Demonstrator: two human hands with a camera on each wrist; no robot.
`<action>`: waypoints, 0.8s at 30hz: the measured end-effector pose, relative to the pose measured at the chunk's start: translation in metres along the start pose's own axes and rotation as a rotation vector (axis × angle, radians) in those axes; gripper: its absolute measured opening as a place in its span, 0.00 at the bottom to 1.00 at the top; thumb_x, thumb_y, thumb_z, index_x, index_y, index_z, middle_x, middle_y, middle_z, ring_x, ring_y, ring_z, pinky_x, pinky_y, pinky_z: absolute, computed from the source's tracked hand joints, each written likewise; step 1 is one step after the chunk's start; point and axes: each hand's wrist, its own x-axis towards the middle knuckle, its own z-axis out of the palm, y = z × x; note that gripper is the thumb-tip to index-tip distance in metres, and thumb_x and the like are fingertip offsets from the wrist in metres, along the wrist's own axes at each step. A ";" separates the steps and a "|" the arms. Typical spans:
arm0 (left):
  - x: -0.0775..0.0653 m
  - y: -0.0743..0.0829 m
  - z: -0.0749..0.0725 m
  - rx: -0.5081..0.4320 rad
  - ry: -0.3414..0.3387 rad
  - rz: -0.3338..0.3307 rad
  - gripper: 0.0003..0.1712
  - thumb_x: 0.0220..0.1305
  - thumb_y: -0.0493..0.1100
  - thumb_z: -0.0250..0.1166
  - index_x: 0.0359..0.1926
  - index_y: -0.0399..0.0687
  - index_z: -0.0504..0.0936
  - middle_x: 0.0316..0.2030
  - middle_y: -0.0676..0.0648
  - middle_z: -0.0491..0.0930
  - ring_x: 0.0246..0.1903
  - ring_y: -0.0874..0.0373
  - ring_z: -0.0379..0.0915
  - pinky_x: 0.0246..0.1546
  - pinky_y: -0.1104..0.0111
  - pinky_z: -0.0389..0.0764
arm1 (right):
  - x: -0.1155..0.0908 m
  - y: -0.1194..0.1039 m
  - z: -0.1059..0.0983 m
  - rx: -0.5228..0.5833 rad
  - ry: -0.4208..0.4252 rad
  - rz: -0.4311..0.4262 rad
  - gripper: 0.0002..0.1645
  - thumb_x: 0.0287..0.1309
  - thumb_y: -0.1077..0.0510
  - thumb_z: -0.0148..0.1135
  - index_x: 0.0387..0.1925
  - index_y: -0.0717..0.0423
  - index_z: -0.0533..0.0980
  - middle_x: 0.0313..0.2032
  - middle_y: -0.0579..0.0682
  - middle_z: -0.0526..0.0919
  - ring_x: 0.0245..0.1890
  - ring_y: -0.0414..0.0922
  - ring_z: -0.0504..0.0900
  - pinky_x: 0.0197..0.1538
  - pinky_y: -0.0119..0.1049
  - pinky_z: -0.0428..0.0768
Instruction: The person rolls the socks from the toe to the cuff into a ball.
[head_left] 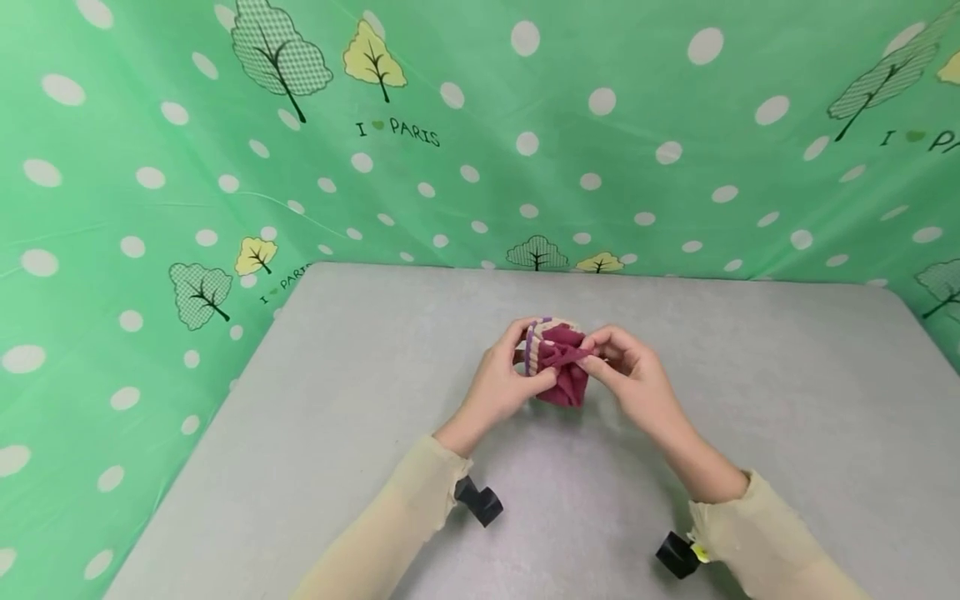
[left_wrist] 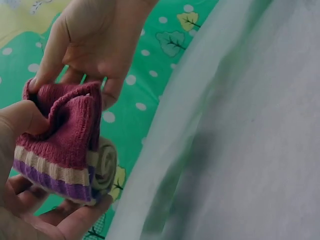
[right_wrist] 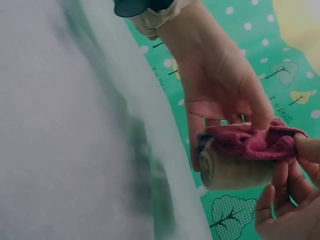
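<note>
Across the left, our grey surface (head_left: pixel 352 375) stretches wide to its edge; above its middle, the grip of our left hand (head_left: pixel 504 375) holds the rolled knit bundle (head_left: pixel 567 390); our right hand (head_left: pixel 637 379) pinches its maroon fold (left_wrist: pixel 75 135), with more surface beyond.

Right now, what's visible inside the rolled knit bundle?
Cream fabric layers coil at one end of the rolled knit bundle. Whatever lies deeper is covered by those layers and the maroon fabric.

A mottled grey tabletop (head_left: pixel 390 358)
</note>
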 end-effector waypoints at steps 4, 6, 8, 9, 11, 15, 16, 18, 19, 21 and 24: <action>0.000 0.000 0.001 -0.015 -0.031 -0.012 0.37 0.52 0.39 0.67 0.67 0.51 0.71 0.61 0.45 0.77 0.54 0.51 0.76 0.54 0.61 0.80 | 0.001 -0.004 -0.003 0.047 -0.084 0.016 0.04 0.67 0.69 0.54 0.41 0.70 0.71 0.29 0.36 0.80 0.30 0.35 0.76 0.36 0.27 0.76; -0.001 0.000 0.002 -0.055 -0.042 -0.014 0.37 0.53 0.38 0.66 0.67 0.50 0.71 0.61 0.44 0.77 0.56 0.51 0.75 0.59 0.59 0.78 | 0.002 -0.005 -0.002 0.033 -0.096 0.013 0.04 0.68 0.68 0.54 0.41 0.69 0.71 0.28 0.39 0.79 0.30 0.35 0.76 0.35 0.27 0.76; -0.002 0.001 0.002 -0.111 -0.056 -0.019 0.36 0.55 0.38 0.65 0.67 0.48 0.70 0.61 0.42 0.76 0.58 0.50 0.74 0.62 0.59 0.76 | 0.001 -0.007 -0.001 -0.030 -0.080 -0.007 0.03 0.67 0.67 0.56 0.39 0.67 0.73 0.28 0.42 0.78 0.31 0.36 0.76 0.36 0.27 0.76; -0.002 0.002 0.003 -0.146 -0.064 -0.022 0.35 0.57 0.37 0.65 0.67 0.47 0.70 0.62 0.41 0.76 0.59 0.49 0.74 0.63 0.59 0.76 | 0.001 -0.007 0.000 -0.063 -0.069 -0.017 0.03 0.66 0.67 0.58 0.39 0.65 0.73 0.28 0.43 0.78 0.32 0.37 0.76 0.38 0.27 0.76; -0.004 0.003 0.003 -0.204 -0.075 -0.030 0.34 0.60 0.37 0.65 0.68 0.45 0.69 0.62 0.40 0.75 0.61 0.48 0.73 0.64 0.60 0.75 | 0.000 -0.006 0.002 -0.126 -0.039 -0.036 0.02 0.65 0.66 0.60 0.38 0.64 0.75 0.29 0.46 0.78 0.33 0.37 0.76 0.40 0.27 0.77; -0.006 0.005 0.004 -0.257 -0.067 -0.038 0.32 0.62 0.37 0.65 0.67 0.43 0.68 0.61 0.39 0.75 0.60 0.48 0.75 0.64 0.62 0.76 | -0.003 -0.004 0.005 -0.130 0.035 -0.063 0.02 0.64 0.67 0.61 0.37 0.64 0.77 0.31 0.43 0.80 0.35 0.36 0.77 0.43 0.26 0.77; -0.006 0.005 0.003 -0.252 -0.055 -0.032 0.31 0.61 0.37 0.65 0.65 0.43 0.70 0.60 0.39 0.77 0.58 0.49 0.75 0.63 0.63 0.76 | -0.004 -0.004 0.004 -0.110 0.054 -0.072 0.02 0.64 0.68 0.61 0.37 0.65 0.77 0.31 0.41 0.80 0.34 0.35 0.77 0.42 0.26 0.77; -0.007 0.004 0.002 -0.219 -0.039 -0.014 0.28 0.59 0.37 0.66 0.60 0.44 0.72 0.57 0.40 0.79 0.54 0.52 0.76 0.60 0.62 0.77 | -0.005 -0.004 0.004 -0.059 0.075 -0.093 0.02 0.64 0.69 0.60 0.37 0.67 0.76 0.31 0.36 0.81 0.34 0.33 0.78 0.41 0.26 0.76; -0.008 0.004 0.001 -0.196 -0.039 -0.006 0.26 0.57 0.37 0.66 0.58 0.45 0.72 0.55 0.41 0.80 0.53 0.53 0.76 0.57 0.62 0.78 | -0.006 -0.004 0.004 -0.031 0.076 -0.103 0.02 0.64 0.70 0.59 0.37 0.68 0.75 0.31 0.35 0.81 0.33 0.33 0.78 0.40 0.26 0.76; -0.010 0.004 -0.001 -0.139 -0.055 0.011 0.26 0.54 0.37 0.67 0.54 0.48 0.73 0.52 0.43 0.81 0.50 0.54 0.76 0.50 0.65 0.80 | -0.008 -0.004 0.003 0.017 0.069 -0.112 0.02 0.64 0.72 0.57 0.37 0.69 0.74 0.29 0.34 0.81 0.30 0.33 0.76 0.36 0.27 0.75; -0.013 0.005 -0.004 -0.076 -0.124 0.028 0.27 0.52 0.36 0.68 0.54 0.52 0.72 0.51 0.46 0.81 0.49 0.56 0.76 0.44 0.68 0.80 | -0.009 -0.007 0.004 0.062 0.032 -0.106 0.01 0.65 0.72 0.54 0.38 0.70 0.72 0.26 0.37 0.79 0.26 0.34 0.73 0.30 0.29 0.72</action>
